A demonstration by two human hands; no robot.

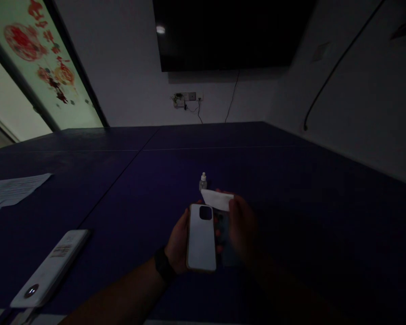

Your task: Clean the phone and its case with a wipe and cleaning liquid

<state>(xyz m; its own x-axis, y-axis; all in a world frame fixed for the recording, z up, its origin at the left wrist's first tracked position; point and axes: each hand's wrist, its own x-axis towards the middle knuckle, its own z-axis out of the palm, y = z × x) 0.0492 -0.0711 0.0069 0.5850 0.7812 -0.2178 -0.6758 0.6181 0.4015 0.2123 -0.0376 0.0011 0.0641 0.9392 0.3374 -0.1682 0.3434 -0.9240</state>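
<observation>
My left hand (178, 246) is closed around a white phone case (202, 239) with a yellowish-brown rim. Its plain back faces up, and the camera cutout at the top looks dark. Fingertips of that hand show along the case's right edge. A folded white cloth or tissue (218, 199) is pinched in my right hand (242, 223), just above the case's top right corner. Partly hidden beneath my right hand, a dark bluish phone (228, 246) lies on the table. Beyond the cloth stands a small clear bottle (203, 184) with a white dropper top.
The dark blue table (149, 194) reaches back to the wall. A white power bank (50, 268) with cables lies at the near left, and printed paper sheets (15, 192) lie farther back. A large screen (230, 36) hangs above wall sockets (189, 96). The room is dim.
</observation>
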